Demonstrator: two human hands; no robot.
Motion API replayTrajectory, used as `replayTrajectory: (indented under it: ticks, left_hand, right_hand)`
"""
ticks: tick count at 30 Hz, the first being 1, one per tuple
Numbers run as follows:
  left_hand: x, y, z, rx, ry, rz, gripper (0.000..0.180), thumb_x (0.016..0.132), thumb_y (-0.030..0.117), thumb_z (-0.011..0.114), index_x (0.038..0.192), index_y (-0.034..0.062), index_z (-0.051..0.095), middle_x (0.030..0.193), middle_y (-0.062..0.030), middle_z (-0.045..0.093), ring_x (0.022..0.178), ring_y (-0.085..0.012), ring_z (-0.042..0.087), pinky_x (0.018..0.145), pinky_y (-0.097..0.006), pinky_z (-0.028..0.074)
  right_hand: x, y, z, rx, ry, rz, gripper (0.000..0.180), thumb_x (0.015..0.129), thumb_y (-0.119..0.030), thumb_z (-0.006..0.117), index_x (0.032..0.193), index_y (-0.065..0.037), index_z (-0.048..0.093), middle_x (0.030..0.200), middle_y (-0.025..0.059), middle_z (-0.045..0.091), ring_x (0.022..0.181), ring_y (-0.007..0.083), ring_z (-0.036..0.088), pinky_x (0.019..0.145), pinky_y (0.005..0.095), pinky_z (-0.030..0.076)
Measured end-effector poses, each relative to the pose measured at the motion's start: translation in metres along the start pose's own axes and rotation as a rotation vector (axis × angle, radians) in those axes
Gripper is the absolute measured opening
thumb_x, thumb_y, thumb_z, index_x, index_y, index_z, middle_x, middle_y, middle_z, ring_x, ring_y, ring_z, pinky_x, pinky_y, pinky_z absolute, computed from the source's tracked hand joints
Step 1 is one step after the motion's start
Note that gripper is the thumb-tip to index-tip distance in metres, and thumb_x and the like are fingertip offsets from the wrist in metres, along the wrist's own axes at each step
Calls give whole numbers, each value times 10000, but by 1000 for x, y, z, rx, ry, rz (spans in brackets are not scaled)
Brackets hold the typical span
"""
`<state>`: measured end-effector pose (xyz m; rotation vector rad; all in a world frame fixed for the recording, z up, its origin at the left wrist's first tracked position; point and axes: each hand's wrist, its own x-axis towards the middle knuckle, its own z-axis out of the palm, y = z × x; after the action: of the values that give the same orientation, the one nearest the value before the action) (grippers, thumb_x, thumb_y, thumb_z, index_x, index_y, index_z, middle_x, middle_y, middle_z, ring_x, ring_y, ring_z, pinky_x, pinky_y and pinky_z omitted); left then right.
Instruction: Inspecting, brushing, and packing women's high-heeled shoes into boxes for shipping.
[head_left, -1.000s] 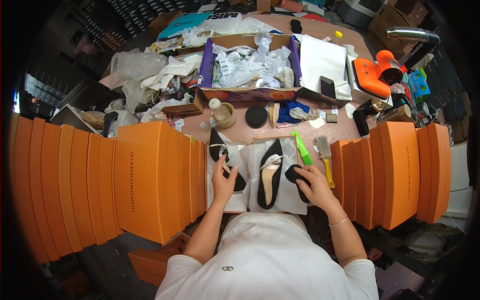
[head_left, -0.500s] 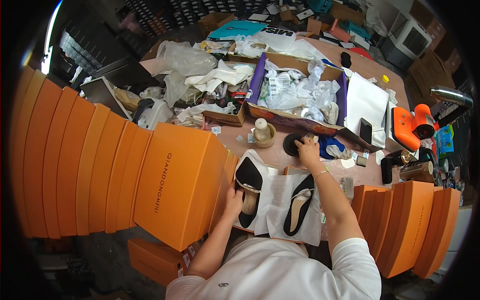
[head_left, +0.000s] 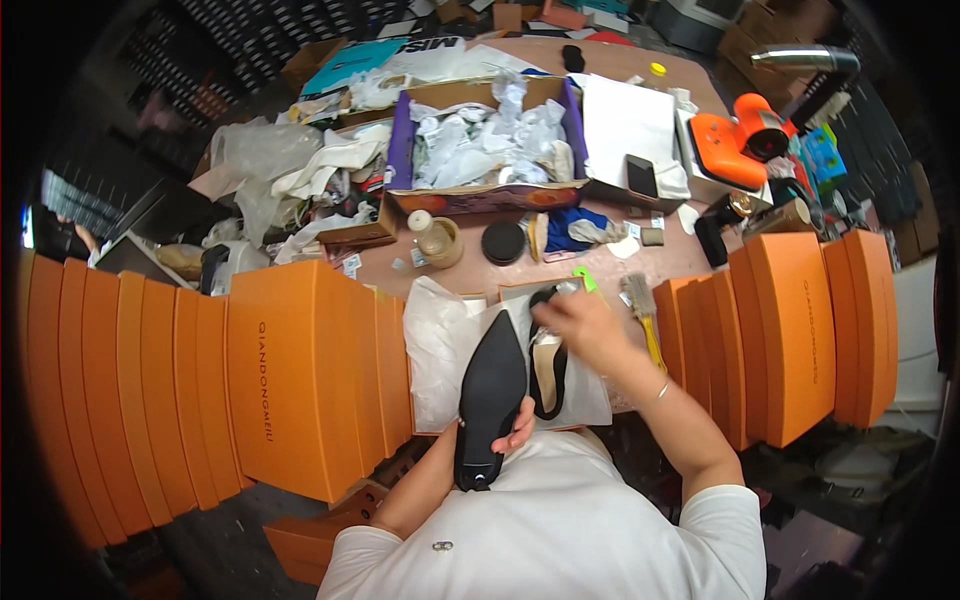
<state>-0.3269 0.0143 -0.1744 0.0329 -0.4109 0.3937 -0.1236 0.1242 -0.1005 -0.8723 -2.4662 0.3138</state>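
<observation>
My left hand (head_left: 514, 428) grips a black pointed-toe shoe (head_left: 490, 385), turned with its dark sole facing up and its toe pointing away from me. The other black shoe (head_left: 547, 375), with a pale insole, lies in white tissue paper (head_left: 585, 395) in an open orange box. Above that shoe's toe hovers my right hand (head_left: 585, 322), smeared by motion; a dark patch at its fingertips may be the shoe or something held. A round black tin (head_left: 503, 243) sits beyond the box, between a bottle in a tan cup (head_left: 436, 240) and a blue cloth (head_left: 580, 230).
Orange shoeboxes (head_left: 290, 380) stand in a row at left, and more orange boxes (head_left: 785, 340) at right. A yellow-handled brush (head_left: 645, 310) lies beside the right row. Farther back are a purple-sided carton (head_left: 485, 195) of crumpled wrapping, a phone (head_left: 640, 176) and an orange device (head_left: 735, 145).
My left hand has lifted one shoe from the tissue and turned its sole up. My right hand has come back from the black tin toward the box. The view has shifted.
</observation>
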Motion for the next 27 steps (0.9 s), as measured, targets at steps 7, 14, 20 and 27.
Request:
replayTrajectory:
  ticks: [7, 14, 20, 27]
  left_hand:
    - [14, 10, -12, -107, -3, -254, 397, 860, 299, 639, 999, -54, 522, 960, -250, 570, 806, -323, 648, 681, -353, 537]
    - [-16, -37, -21, 83, 821, 222, 498, 923, 411, 503, 1016, -78, 516, 978, -280, 562, 733, -328, 650, 661, -386, 547]
    - [-15, -7, -30, 128, 104, -172, 563, 862, 525, 567, 998, -20, 541, 992, -267, 574, 636, -297, 634, 538, -318, 519]
    - [6, -2, 16, 91, 214, -214, 547, 880, 470, 539, 1002, -63, 543, 882, -275, 566, 694, -302, 648, 579, -347, 537]
  right_hand:
    - [-23, -86, -33, 225, 170, -222, 252, 759, -202, 690, 986, -98, 649, 883, 19, 602, 722, 201, 571, 788, 412, 441]
    - [-24, -102, -55, 89, 142, -210, 239, 774, -227, 690, 978, -105, 670, 939, 30, 616, 790, 159, 578, 677, 310, 417]
    - [-24, -80, -48, 135, 170, -76, 321, 714, -164, 659, 1029, -105, 657, 875, 17, 592, 788, 201, 578, 692, 344, 409]
    - [-5, -34, -27, 42, 269, 127, 416, 682, -93, 698, 1096, -99, 663, 914, 55, 621, 774, 240, 585, 681, 356, 426]
